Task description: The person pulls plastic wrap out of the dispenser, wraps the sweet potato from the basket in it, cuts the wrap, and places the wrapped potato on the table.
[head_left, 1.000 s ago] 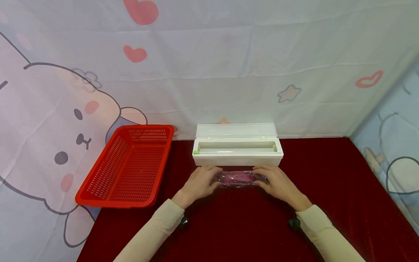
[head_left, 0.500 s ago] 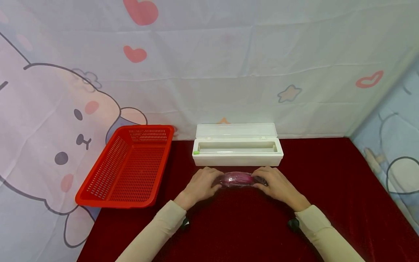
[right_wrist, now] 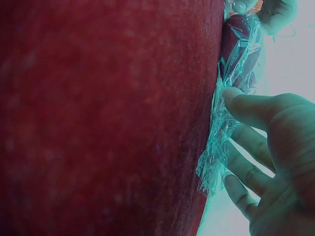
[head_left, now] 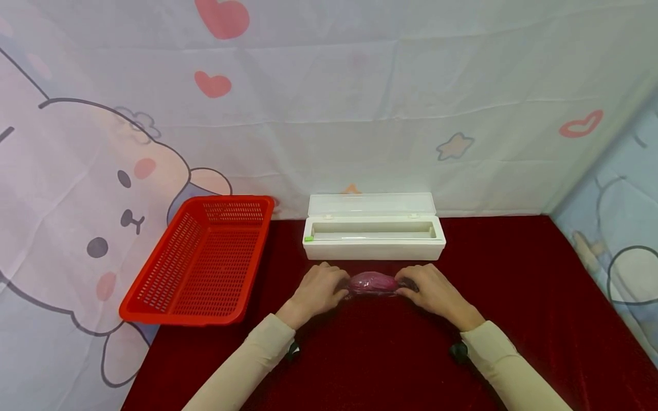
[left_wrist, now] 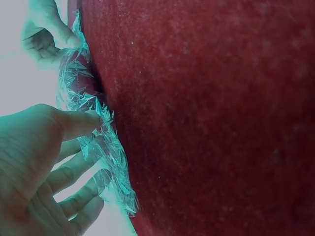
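Observation:
A smooth, reddish-purple oblong thing (head_left: pixel 373 282), its kind unclear, lies wrapped in clear cling film (left_wrist: pixel 113 157) on the table in front of the white box. At its left end my left hand (head_left: pixel 317 288) pinches the gathered film between thumb and fingers. My right hand (head_left: pixel 434 290) pinches the film at the opposite end. Loose, crumpled film trails out past the fingers at both ends, as the right wrist view shows with the film tail (right_wrist: pixel 212 169). The middle of the wrapped thing shows between the hands, its film drawn fairly smooth.
A white cling film dispenser (head_left: pixel 374 251) with its lid raised and a green slider (head_left: pixel 308 238) stands just behind the hands. To the left sits a red perforated basket (head_left: pixel 205 317). Dark red cloth (head_left: pixel 375 359) covers the table; a printed curtain (head_left: pixel 329 114) hangs behind.
Both hands have closed in slightly on the film ends and drawn a little nearer the person. The film over the purple thing has become smoother and tighter.

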Action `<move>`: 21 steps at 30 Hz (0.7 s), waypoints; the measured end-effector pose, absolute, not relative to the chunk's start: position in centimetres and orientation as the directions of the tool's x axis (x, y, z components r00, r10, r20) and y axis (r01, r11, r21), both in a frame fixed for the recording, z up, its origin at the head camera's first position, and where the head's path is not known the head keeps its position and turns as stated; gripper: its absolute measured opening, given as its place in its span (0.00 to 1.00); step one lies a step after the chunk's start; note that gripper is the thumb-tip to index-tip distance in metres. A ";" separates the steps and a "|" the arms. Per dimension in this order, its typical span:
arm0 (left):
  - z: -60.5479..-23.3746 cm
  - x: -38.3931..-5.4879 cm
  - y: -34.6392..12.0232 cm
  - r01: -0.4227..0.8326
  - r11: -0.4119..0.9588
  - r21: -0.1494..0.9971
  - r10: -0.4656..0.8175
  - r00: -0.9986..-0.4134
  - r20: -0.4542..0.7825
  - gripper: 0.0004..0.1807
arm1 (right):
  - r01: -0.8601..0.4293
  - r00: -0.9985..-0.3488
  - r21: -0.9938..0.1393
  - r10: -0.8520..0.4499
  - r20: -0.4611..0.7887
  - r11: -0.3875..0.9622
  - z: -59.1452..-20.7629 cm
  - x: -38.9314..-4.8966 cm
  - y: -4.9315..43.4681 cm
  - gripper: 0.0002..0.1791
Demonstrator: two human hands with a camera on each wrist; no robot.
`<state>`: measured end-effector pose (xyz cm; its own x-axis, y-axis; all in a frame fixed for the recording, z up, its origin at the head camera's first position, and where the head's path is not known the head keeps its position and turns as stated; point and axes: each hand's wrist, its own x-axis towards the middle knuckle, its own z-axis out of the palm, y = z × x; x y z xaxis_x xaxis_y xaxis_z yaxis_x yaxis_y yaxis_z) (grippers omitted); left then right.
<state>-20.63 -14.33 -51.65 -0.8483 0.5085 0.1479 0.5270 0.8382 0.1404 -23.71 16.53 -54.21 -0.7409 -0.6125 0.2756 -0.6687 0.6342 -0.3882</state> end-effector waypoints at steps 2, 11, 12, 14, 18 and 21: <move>-51.8 -20.7 -14.3 0.534 0.836 0.127 0.515 -0.843 0.158 0.12 | -0.664 -0.744 -0.399 -0.612 0.269 0.632 -54.2 -23.7 16.5 0.08; -51.6 -20.7 -14.4 0.542 0.832 0.122 0.523 -0.838 0.154 0.11 | -0.662 -0.747 -0.392 -0.608 0.270 0.639 -54.0 -23.6 16.4 0.09; -51.6 -20.8 -14.4 0.539 0.832 0.129 0.521 -0.840 0.150 0.11 | -0.661 -0.748 -0.389 -0.605 0.273 0.642 -53.9 -23.6 16.5 0.10; -51.4 -20.8 -14.5 0.533 0.833 0.150 0.516 -0.845 0.140 0.13 | -0.657 -0.752 -0.383 -0.597 0.279 0.649 -53.8 -23.5 16.6 0.12; -51.2 -20.9 -14.7 0.533 0.827 0.177 0.515 -0.846 0.140 0.17 | -0.642 -0.766 -0.370 -0.583 0.271 0.671 -53.6 -23.3 16.7 0.14; -51.2 -20.8 -14.7 0.531 0.828 0.181 0.516 -0.847 0.126 0.21 | -0.645 -0.764 -0.358 -0.586 0.271 0.675 -53.7 -23.3 16.7 0.17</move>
